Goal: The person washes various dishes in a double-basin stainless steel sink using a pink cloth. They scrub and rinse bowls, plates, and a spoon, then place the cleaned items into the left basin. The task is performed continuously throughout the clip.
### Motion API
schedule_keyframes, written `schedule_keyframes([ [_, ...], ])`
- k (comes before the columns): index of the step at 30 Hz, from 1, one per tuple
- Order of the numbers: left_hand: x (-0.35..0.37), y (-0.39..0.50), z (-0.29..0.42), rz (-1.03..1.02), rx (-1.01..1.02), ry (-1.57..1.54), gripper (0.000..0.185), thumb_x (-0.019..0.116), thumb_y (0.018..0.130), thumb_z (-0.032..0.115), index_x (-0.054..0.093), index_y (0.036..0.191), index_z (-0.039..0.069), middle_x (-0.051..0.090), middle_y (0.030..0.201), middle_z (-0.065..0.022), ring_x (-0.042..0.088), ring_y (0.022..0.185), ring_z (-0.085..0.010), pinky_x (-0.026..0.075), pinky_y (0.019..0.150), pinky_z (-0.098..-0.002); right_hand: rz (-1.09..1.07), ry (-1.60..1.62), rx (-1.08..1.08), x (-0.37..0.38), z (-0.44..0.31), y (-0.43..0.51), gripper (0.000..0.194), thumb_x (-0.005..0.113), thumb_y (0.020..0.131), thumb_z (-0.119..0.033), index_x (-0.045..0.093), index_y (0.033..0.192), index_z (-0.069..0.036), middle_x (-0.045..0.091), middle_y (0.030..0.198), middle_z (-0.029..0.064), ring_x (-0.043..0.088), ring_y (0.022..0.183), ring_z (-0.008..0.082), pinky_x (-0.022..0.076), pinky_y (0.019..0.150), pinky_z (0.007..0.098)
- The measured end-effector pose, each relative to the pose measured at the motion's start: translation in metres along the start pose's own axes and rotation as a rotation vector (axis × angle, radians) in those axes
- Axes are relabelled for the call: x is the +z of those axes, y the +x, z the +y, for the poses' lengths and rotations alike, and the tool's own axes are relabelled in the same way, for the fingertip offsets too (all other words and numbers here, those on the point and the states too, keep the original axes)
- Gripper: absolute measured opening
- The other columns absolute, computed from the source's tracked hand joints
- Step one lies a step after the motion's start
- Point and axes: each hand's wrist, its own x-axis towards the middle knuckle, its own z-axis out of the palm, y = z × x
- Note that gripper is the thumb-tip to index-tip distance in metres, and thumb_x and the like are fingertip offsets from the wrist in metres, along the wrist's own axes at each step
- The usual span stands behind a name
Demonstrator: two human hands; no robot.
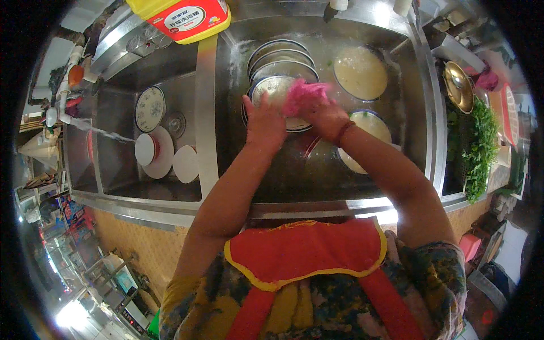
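In the middle sink basin a round patterned plate with a blue rim (268, 87) lies in front of a row of overlapping plates (282, 53). My left hand (267, 121) grips the near left edge of the patterned plate. My right hand (325, 117) holds a bunched pink cloth (302, 97) against the plate's right side; the cloth is blurred and hides part of the plate. To the right, a round dish with cloudy liquid (361, 73) sits in the basin. A second such dish (369, 127) is partly behind my right forearm.
The left basin (119, 178) holds a patterned plate (150, 109) and white dishes (146, 149), with water running from a pipe (63, 112). A yellow detergent jug (185, 19) stands on the far edge. At right are leafy greens (480, 148) and a golden metal lid (459, 87).
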Motion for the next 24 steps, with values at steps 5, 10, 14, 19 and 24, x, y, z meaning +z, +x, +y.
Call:
schedule_keyframes([
  [5, -0.026, -0.004, 0.008, -0.294, -0.099, -0.49, 0.052, 0.061, 0.078, 0.047, 0.065, 0.107, 0.005, 0.066, 0.092, -0.0205, 0.063, 0.094, -0.0353, 0.042, 0.096, -0.0401, -0.052, 0.235, 0.451, -0.012, 0.019, 0.011, 0.034, 0.043, 0.091, -0.019, 0.057, 0.122, -0.012, 0.055, 0.125, 0.018, 0.053, 0.116, 0.0355, 0.0447, 0.096, 0.046],
  [10, -0.025, -0.002, 0.012, -0.076, -0.513, -1.05, 0.059, 0.058, 0.08, 0.051, 0.062, 0.107, -0.001, 0.065, 0.099, -0.0232, 0.062, 0.096, -0.0381, 0.046, 0.087, -0.0383, 0.06, 0.423, 0.538, 0.012, 0.035, 0.05, 0.033, 0.045, 0.091, -0.031, 0.068, 0.102, -0.011, 0.064, 0.111, 0.0166, 0.061, 0.102, 0.0343, 0.0477, 0.091, 0.042],
  [14, 0.031, 0.005, -0.006, 0.299, -0.528, -1.037, 0.061, 0.049, 0.088, 0.051, 0.062, 0.103, -0.007, 0.064, 0.098, -0.0254, 0.06, 0.1, -0.0363, 0.045, 0.086, -0.0383, 0.585, 0.621, 0.248, -0.065, -0.033, 0.029, 0.02, 0.052, 0.085, -0.02, 0.067, 0.097, -0.012, 0.066, 0.104, 0.0124, 0.062, 0.096, 0.0311, 0.051, 0.08, 0.0391],
  [19, -0.007, 0.004, -0.004, 0.35, -0.841, -1.514, 0.06, 0.043, 0.094, 0.05, 0.064, 0.092, -0.006, 0.065, 0.087, -0.0199, 0.059, 0.081, -0.0317, 0.044, 0.077, -0.0391, 0.693, 0.464, -0.268, -0.067, -0.087, 0.008, 0.035, 0.049, 0.083, -0.011, 0.057, 0.117, -0.005, 0.06, 0.111, 0.0184, 0.056, 0.102, 0.0349, 0.0451, 0.091, 0.0413],
  [24, -0.024, -0.014, -0.019, 0.201, -0.771, -1.158, 0.048, 0.055, 0.087, 0.045, 0.063, 0.085, -0.003, 0.062, 0.079, -0.0211, 0.056, 0.072, -0.0279, 0.044, 0.07, -0.0396, 0.027, 0.865, 0.483, -0.079, -0.026, 0.056, 0.049, 0.057, 0.083, -0.025, 0.052, 0.128, -0.004, 0.055, 0.127, 0.0161, 0.053, 0.111, 0.038, 0.0448, 0.094, 0.0387],
])
